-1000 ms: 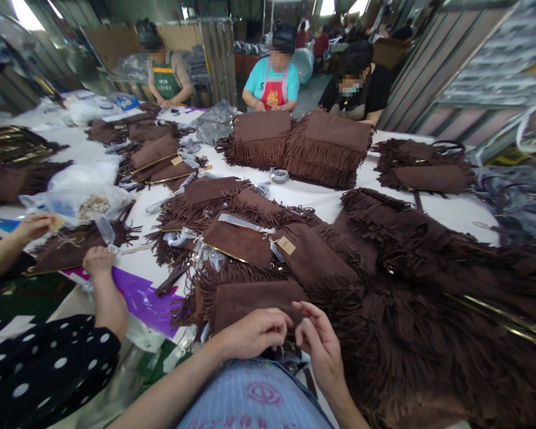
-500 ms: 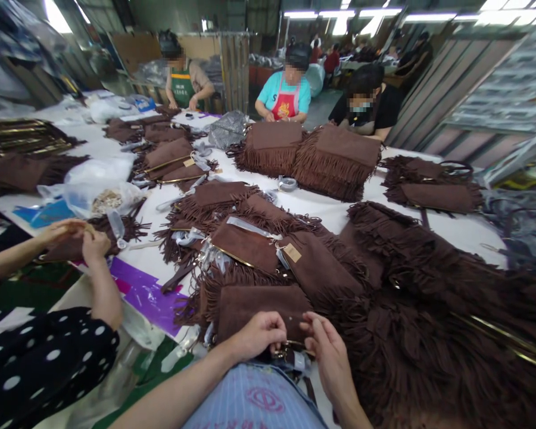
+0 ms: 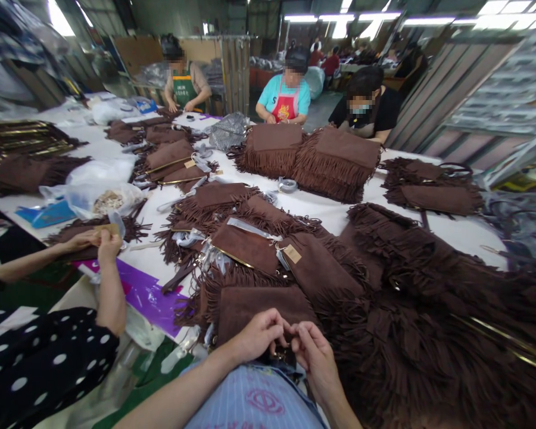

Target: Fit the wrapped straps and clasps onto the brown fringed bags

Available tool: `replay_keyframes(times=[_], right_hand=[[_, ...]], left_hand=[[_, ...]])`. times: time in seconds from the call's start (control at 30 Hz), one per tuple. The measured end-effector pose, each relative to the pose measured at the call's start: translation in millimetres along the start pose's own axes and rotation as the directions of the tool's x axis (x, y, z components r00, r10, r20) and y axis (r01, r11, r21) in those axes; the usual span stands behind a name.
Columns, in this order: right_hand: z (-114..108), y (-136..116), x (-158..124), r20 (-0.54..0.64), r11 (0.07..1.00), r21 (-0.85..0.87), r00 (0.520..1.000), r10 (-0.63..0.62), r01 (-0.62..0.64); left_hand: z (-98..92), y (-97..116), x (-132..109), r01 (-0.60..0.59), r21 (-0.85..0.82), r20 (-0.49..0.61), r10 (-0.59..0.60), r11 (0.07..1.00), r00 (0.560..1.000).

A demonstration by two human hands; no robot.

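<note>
Near-side detail of the brown fringed bag (image 3: pixel 263 307) directly before the wearer: its flap lies at the near edge of the white table (image 3: pixel 328 210), while its lower part is masked by the hands and the striped apron (image 3: pixel 232 396). Metal fittings (image 3: pixel 280 357) show only in part beneath the fingers, their form hard to make out. To the right, a heap of dark fringe (image 3: pixel 415 333) runs beyond the frame, individual bags within it being difficult to separate. At the left edge, a co-worker is cut off, leaving forearms, hands and a polka-dot garment (image 3: pixel 49 357); those hands hold a tan card (image 3: pixel 107 229).

The wearer's left hand (image 3: pixel 268 336) is half closed, fingers curled and thumb drawn in. The right hand (image 3: pixel 310 348) is bent likewise, thumb and forefinger close together and pointing towards the left fingertips, above the fittings. Whether either hand grips a small item between the fingertips cannot be told.

Markings: the striped apron bears a pink round emblem (image 3: pixel 265 401), with characters below it cropped by the frame. A tan tag (image 3: pixel 292 254) on a neighbouring bag (image 3: pixel 319 265) carries print too small to read. Across the table, a turquoise shirt (image 3: pixel 270 92) shows the letter "S"; lettering on a green apron (image 3: pixel 184 90) is illegible
</note>
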State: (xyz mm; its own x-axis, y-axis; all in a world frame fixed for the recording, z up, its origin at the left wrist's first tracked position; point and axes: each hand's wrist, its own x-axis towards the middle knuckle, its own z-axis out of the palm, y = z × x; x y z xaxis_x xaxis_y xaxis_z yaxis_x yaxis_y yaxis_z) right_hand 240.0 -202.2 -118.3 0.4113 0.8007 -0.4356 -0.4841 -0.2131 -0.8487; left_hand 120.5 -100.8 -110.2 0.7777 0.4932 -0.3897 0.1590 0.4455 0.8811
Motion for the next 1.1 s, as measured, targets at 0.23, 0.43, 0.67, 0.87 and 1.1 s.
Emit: replay_keyframes(times=[0.23, 0.43, 0.67, 0.87, 1.1], right_hand=[[-10, 5, 0, 0.060, 0.977, -0.198, 0.995, -0.074, 0.085], [-12, 9, 2, 0.067, 0.950, -0.274, 0.988, -0.138, 0.151], [-12, 10, 3, 0.104, 0.940, -0.297, 0.984, -0.143, 0.168], [-12, 12, 4, 0.090, 0.951, -0.277, 0.989, -0.117, 0.138], [-12, 8, 2, 0.164, 0.900, -0.397, 0.978, -0.126, 0.182]], left_hand=[[0.1, -6, 5, 0.065, -0.023, -0.073, -0.067, 0.998, 0.995], [1.6, -5, 5, 0.079, -0.033, -0.061, -0.081, 0.996, 0.995], [4.4, -1, 3, 0.023, 0.042, -0.040, -0.022, 0.999, 0.999], [6.2, 3, 2, 0.020, 0.060, -0.030, -0.019, 0.998, 0.999], [5.4, 1, 1, 0.010, 0.085, -0.045, -0.006, 0.996, 0.999]])
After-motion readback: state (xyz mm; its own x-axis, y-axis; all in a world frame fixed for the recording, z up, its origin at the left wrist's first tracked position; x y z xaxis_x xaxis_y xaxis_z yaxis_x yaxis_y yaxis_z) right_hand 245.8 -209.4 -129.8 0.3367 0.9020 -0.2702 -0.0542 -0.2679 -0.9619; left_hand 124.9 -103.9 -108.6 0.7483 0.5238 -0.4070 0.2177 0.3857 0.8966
